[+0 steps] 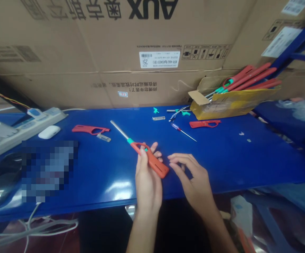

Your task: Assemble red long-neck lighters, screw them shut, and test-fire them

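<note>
In the middle of the head view, my left hand [148, 174] is closed around the red handle of a long-nosed gas lighter [156, 162]. Its metal tube with a green collar points to the upper left, and a green trigger shows inside the loop. Beside the handle's butt end is my right hand [193, 174], apart from the lighter, thumb and fingertips drawn together in a pinch; anything between them is too small to make out. Beyond the hands lies a screwdriver [180, 130] with a clear and purple handle. A red handle shell [90, 129] rests at left, touching a clear fuel tank [104, 137].
A taped carton [228, 103] full of red lighters stands at the back right, with another red shell [205, 124] before it. Green triggers [156, 110], a clear tank [158, 118] and wires lie near the back. A power strip [23, 130] and white earbud case [49, 132] are left.
</note>
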A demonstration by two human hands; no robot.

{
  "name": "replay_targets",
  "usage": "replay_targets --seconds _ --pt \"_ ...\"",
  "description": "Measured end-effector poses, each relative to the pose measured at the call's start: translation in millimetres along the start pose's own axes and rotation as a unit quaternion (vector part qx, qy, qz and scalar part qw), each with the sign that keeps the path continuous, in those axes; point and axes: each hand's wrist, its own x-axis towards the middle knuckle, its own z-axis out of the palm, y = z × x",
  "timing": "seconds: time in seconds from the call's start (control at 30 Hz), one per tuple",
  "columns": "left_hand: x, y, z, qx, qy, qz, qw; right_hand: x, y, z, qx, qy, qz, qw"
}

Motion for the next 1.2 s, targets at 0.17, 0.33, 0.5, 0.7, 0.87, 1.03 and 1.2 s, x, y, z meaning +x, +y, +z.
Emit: replay_targets --seconds 0.17,0.33,0.5,0.7,0.87,1.03,1.2 --pt "0.5 -11.3 8.8 -0.04 0.007 0.008 0.999 2.5 1.1 0.4 -0.015 -0.013 -0.007 1.0" --pt "1.0 -12.7 8.2 -0.048 0.0 0.023 0.999 2.3 2.1 1.1 -0.02 -0.028 -0.009 0.999" --pt "1.8 -12.6 8.0 -0.038 0.0 0.033 0.999 2.4 5.0 1.5 -0.043 0.035 0.02 0.998" --pt "0.3 -12.6 7.4 -0.036 -0.011 0.029 0.999 2.8 3.0 3.2 -0.051 -0.003 -0.014 0.999" --pt "0.9 -13.0 6.3 -0.036 -0.009 0.037 0.999 2.1 2.1 1.6 -0.055 -0.009 -0.017 0.998" --pt "0.6 -12.4 6.3 -0.042 -0.012 0.038 0.998 0.6 3.0 0.2 -0.058 -0.022 -0.039 0.997" --pt "0.4 -12.0 7.0 -0.047 -0.007 0.038 0.998 -2.2 4.9 2.5 -0.077 -0.027 -0.056 0.995"
